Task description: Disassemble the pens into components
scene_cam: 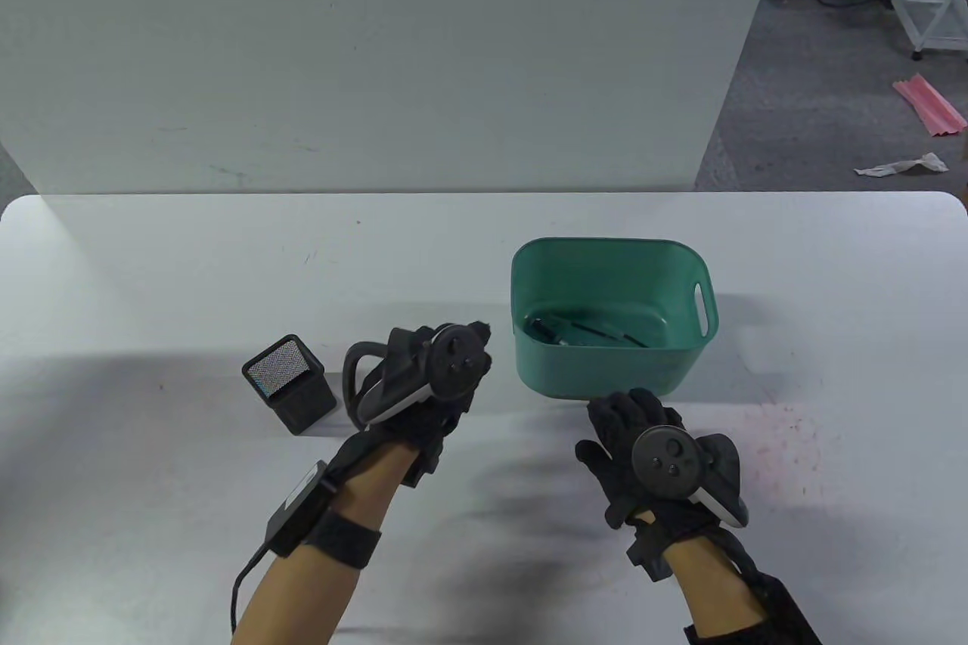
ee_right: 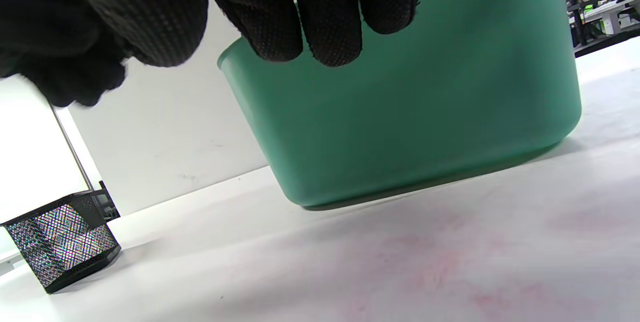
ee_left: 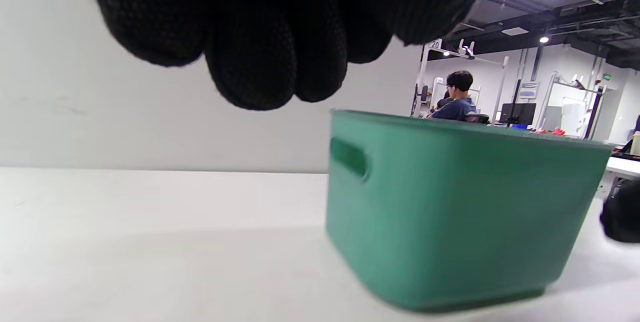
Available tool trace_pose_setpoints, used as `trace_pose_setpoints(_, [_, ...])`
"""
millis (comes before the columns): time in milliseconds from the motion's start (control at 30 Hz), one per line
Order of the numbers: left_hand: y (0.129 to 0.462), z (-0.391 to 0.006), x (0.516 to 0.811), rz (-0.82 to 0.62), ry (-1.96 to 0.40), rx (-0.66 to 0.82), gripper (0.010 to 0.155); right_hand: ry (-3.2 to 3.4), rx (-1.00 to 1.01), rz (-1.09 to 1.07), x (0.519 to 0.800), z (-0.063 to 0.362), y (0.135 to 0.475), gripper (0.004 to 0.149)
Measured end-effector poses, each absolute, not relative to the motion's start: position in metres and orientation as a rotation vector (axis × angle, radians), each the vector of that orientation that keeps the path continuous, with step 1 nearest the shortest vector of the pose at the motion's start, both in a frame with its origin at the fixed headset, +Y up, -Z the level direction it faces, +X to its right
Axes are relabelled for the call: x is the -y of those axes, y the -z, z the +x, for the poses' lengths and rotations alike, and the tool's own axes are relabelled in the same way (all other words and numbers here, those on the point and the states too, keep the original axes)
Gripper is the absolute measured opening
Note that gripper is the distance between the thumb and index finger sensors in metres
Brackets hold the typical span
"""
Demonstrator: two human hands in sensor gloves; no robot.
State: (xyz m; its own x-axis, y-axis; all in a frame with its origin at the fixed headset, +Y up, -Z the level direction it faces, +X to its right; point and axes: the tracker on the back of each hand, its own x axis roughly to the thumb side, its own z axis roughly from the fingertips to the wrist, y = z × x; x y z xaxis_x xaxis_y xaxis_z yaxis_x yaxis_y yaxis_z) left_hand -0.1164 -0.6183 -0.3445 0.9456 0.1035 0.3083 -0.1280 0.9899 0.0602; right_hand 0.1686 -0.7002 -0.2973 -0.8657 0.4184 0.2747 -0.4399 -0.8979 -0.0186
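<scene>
Neither hand holds anything: the left hand (scene_cam: 423,380), in its black sensor glove, hangs with fingers loosely curled and empty, as the left wrist view confirms, and the right hand (scene_cam: 643,448) has its gloved fingers relaxed and slightly spread above the table, also empty. The pens or pen parts (scene_cam: 582,331), slim pale pieces, lie on the floor of the green plastic bin with cut-out handles (scene_cam: 529,282); whether they are whole pens or separated components cannot be told at this size. The bin stands on the white table (scene_cam: 151,282) at about 1 o'clock from the left hand and about 12 o'clock from the right hand, whose fingertips (ee_right: 330,37) are just beside the bin's near wall, apparently not touching it. The parts thus lie past that wall and below its rim, out of reach of either hand until one goes over the edge. The black wire-mesh square pen holder (scene_cam: 289,384) stands at about 9 o'clock from the left hand, near it; no pen is seen in it. As a judgement: no disassembly is under way at this instant, and progress cannot be established. If the pieces in the bin are intact pens, all the work remains; if components, much may be done.
</scene>
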Motion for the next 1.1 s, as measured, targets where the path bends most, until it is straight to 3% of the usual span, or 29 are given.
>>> trace_pose_setpoints(233, [0.305,-0.171,0.664,-0.004,-0.075,0.231,0.051,-2.676,0.107,0.360,0.700,0.168,0.298,0.062])
trace_pose_setpoints(433, [0.288,-0.198,0.680,0.078,-0.115,0.215,0.054,-2.705,0.128,0.348,0.699,0.170,0.299,0.062])
trace_pose_setpoints(800, [0.277,-0.199,0.679,0.139,-0.080,0.272,0.074,-2.867,0.408,0.466,0.681,0.165,0.286,0.071])
trace_pose_setpoints(1100, [0.282,-0.193,0.693,0.016,-0.052,0.259,0.090,-2.988,0.237,0.442,0.692,0.164,0.289,0.080])
